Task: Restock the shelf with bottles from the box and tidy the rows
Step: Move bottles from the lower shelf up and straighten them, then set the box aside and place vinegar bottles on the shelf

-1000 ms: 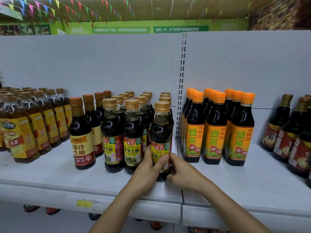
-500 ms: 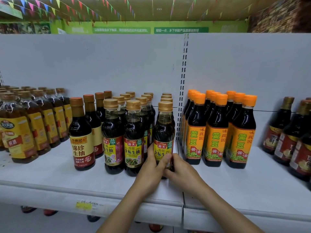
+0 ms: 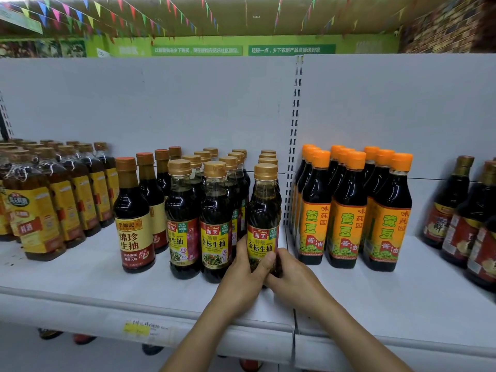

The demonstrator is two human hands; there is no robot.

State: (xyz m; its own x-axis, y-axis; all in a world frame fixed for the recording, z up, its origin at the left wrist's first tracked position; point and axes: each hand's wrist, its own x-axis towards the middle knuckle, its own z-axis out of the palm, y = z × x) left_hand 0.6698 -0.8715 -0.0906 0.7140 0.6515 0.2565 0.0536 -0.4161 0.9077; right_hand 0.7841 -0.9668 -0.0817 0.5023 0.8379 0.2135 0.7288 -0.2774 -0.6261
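Gold-capped soy sauce bottle [image 3: 264, 210] had slid back toward its column | left hand [image 3: 241, 275], right hand [image 3: 292, 280] both clasped its base | column likely nearly aligned

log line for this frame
left hand: grips gold-cap bottle | right hand: grips same bottle | bottle: upright, front of row

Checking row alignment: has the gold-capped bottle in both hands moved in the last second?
Yes: the held bottle edged slightly right, toward the slotted upright.

2 bare forearms [image 3: 204, 334] [image 3: 349, 331], bare hands [image 3: 243, 275] [image 3: 294, 277]
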